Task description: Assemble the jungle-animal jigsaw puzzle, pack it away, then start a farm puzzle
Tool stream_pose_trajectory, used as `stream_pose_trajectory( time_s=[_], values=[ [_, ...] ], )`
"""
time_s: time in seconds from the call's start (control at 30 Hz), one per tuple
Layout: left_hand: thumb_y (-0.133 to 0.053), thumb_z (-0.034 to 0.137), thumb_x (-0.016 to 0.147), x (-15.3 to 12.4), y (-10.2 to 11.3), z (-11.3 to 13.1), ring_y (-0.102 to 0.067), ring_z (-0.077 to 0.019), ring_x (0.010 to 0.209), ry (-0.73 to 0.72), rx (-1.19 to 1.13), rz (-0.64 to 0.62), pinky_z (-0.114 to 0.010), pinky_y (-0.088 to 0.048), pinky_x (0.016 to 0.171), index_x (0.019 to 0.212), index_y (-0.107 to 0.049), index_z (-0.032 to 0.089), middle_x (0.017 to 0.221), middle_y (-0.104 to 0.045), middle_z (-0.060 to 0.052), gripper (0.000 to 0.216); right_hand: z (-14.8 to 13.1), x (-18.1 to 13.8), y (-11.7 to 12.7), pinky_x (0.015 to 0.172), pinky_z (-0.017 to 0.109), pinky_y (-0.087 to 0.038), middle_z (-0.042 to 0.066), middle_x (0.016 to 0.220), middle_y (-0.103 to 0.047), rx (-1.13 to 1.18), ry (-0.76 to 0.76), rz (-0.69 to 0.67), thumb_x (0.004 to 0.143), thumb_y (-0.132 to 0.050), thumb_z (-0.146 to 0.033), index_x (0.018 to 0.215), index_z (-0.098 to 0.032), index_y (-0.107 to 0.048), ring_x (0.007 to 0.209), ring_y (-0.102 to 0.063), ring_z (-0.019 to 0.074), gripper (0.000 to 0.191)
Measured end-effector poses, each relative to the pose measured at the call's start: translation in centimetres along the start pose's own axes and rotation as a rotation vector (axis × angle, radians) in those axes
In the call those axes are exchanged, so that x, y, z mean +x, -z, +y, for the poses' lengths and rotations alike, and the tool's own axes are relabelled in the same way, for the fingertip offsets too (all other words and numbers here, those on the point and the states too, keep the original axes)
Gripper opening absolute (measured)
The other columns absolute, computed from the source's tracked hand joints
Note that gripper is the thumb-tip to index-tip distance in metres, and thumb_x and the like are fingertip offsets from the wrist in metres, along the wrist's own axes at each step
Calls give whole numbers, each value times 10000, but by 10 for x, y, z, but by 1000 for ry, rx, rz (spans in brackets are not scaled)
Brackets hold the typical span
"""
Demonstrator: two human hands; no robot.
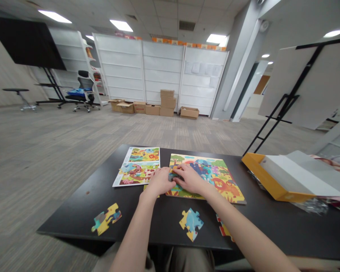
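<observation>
The puzzle (208, 170) lies crosswise, left end under the right hand (190, 180), left hand (160, 183) at that edge; either grip's hold I can't tell.

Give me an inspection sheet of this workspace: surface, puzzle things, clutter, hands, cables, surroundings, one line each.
Surface: black table, with a small reddish mark toward its left side.
Puzzle things: puzzle on the table; picture sheet to its left; loose pieces toward the near edge, some partly hidden by the right forearm.
Clutter: open yellow box at right, with clear plastic beside it.
Hands: left hand at the puzzle's left edge; right hand over its left part; grip unclear.
Cables: nothing seen.
Surroundings: carpet, cardboard boxes, white shelves, office chair, large screen.
</observation>
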State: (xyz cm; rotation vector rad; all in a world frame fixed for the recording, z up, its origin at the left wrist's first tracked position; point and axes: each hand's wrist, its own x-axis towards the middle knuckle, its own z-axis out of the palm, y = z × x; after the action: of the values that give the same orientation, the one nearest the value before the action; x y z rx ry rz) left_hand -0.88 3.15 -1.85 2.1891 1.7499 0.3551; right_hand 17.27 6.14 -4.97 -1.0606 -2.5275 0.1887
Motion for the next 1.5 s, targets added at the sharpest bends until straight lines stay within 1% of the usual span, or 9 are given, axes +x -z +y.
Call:
stream_pose_trajectory(
  time_s=[0.2,0.43,0.63,0.8,0.87,1.0,1.23,1.33,1.5],
  values=[
    [-574,279,828,0,-1,1,-606,-301,1210,2,22,7,-416,-454,1029,1134,-651,195,1234,-690,-124,327,1,2,-2,973,410,-472,121,1123,-613,27,-2,16,984,-587,-299,1176,-184,-694,1072,-577,251,248],
    [-526,256,868,-1,-5,0,-585,-328,1244,0,48,32,-461,-440,1047,1121,-653,178,1260,-673,-142,293,3,1,-1,955,411,-483,135,1138,-614,-5,-55,50,977,-604,-349,1230,-174,-674,1059,-585,261,316],
    [-519,241,872,-1,-5,1,-580,-340,1247,-2,61,31,-479,-436,1055,1126,-659,171,1275,-666,-147,298,4,1,4,935,407,-476,123,1077,-607,-73,-17,25,986,-593,-350,1209,-193,-696,1006,-571,253,292],
    [-462,172,898,1,-7,-2,-557,-328,1280,-12,75,22,-480,-420,1078,1185,-658,189,1349,-636,-137,348,18,-2,5,966,417,-476,124,1108,-611,-32,22,22,958,-636,-303,1221,-208,-711,1050,-578,260,289],
    [-460,172,906,1,-8,-3,-554,-330,1286,-21,77,21,-479,-418,1081,1192,-665,199,1368,-629,-126,353,24,-4,7,961,399,-487,123,1115,-623,12,12,38,940,-660,-279,1187,-197,-731,1060,-589,255,269],
    [-490,200,912,-1,-7,-5,-560,-341,1278,-25,72,31,-488,-430,1069,1197,-677,206,1364,-633,-122,341,30,-7,12,905,352,-502,84,1027,-659,68,-3,44,929,-651,-202,1010,-211,-782,988,-619,219,154],
    [-509,208,904,-3,-6,-3,-581,-358,1241,-10,66,58,-511,-450,1030,1181,-686,199,1278,-668,-147,329,11,-9,29,821,320,-476,87,974,-678,-107,26,-105,894,-615,-150,1004,-206,-794,947,-615,217,217],
    [-512,207,907,-3,-6,-2,-582,-354,1235,-10,70,60,-512,-436,1043,1167,-690,196,1260,-674,-147,315,2,-10,33,827,327,-474,95,983,-679,-127,44,-82,891,-588,-152,1016,-194,-787,948,-610,221,239],
    [-499,216,930,-13,3,2,-566,-325,1257,-37,62,78,-482,-412,1081,1244,-656,198,1331,-642,-128,352,-4,-10,32,845,338,-486,97,983,-677,-68,60,-61,891,-576,-154,1028,-186,-773,948,-614,225,242]
  ],
)
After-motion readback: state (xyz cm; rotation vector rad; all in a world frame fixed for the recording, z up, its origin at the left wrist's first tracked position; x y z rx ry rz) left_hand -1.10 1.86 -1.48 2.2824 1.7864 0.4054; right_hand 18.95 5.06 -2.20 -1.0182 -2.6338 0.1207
